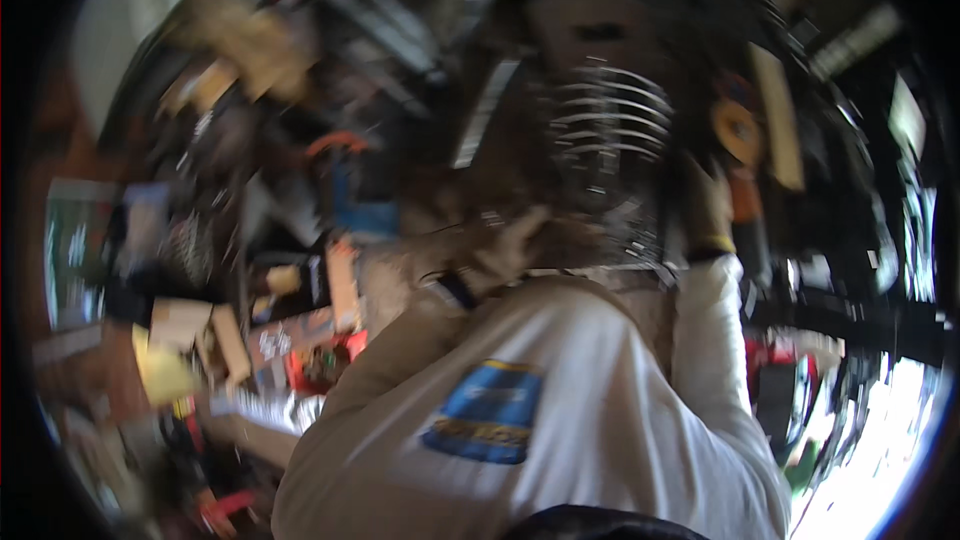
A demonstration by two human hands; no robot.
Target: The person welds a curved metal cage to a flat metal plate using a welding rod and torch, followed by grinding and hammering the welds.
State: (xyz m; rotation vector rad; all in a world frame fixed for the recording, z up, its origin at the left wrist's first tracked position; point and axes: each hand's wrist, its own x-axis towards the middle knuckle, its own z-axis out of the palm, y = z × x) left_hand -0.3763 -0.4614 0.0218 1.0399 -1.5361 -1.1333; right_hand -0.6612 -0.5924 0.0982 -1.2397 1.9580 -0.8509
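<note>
The whole picture is smeared by motion. My left hand (503,252) is in front of my body, low over the brown work surface (388,275); its fingers look stretched out and apart, with nothing plain between them. Farther right, my right hand (706,202) reaches forward beside an orange and dark tool (745,198) that resembles an angle grinder. Blur hides its fingers, so whether it touches the tool is unclear. Between and beyond the hands stands a row of curved shiny metal bars (612,115), perhaps a coil spring.
A blue and orange object (362,202) lies left of centre. Beyond my left hand is a pale metal strip (487,113). A wooden strip (777,120) lies at the right. Cardboard pieces (190,328) and a red box with small parts (318,355) are at the left.
</note>
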